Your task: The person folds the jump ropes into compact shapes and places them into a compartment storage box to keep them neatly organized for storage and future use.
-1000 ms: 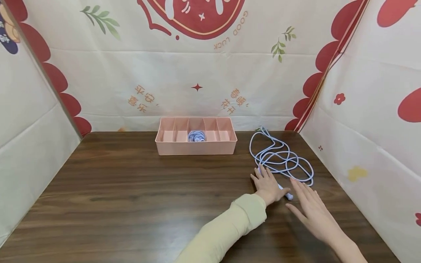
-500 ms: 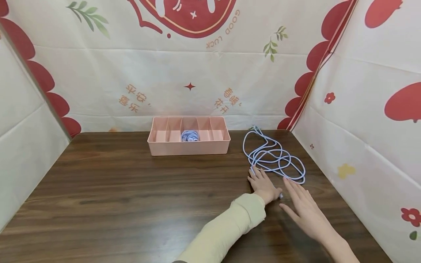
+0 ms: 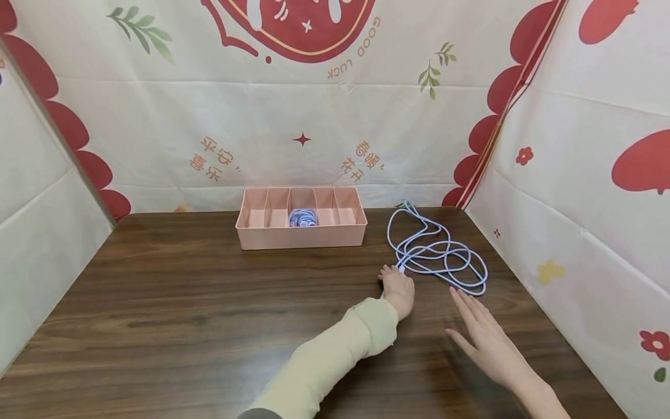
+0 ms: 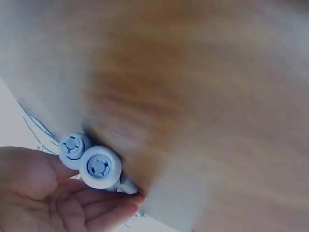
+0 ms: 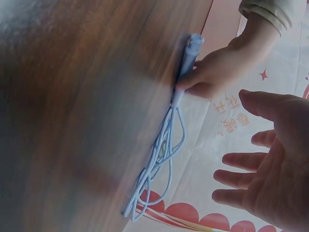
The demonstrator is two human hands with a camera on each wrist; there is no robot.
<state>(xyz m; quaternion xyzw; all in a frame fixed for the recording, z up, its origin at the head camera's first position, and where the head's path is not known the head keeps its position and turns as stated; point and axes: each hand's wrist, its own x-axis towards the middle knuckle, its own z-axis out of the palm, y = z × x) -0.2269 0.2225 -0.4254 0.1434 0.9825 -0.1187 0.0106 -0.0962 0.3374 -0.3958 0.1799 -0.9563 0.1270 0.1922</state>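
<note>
A light blue jump rope (image 3: 402,269) lies at the right of the table, its cord in loose overlapping loops. My left hand (image 3: 398,291) grips its two handles (image 4: 100,167) side by side; in the left wrist view their round capped ends face the camera. The right wrist view shows the handles (image 5: 186,65) held low over the wood, with the cord running off from their far end. My right hand (image 3: 487,337) is nearest the front of the loops, fingers straight and thumb spread, holding nothing.
At the back of the brown wooden table (image 3: 183,302) stands a pink divided box (image 3: 300,238). A coiled blue cord (image 3: 302,218) sits in its middle compartment. Printed cloth walls (image 3: 565,233) enclose the back and both sides.
My left hand has gone from lying spread over the handles to gripping them, shifting slightly left. The right hand stays nearly still beside the loops. The head view has turned slightly right.
</note>
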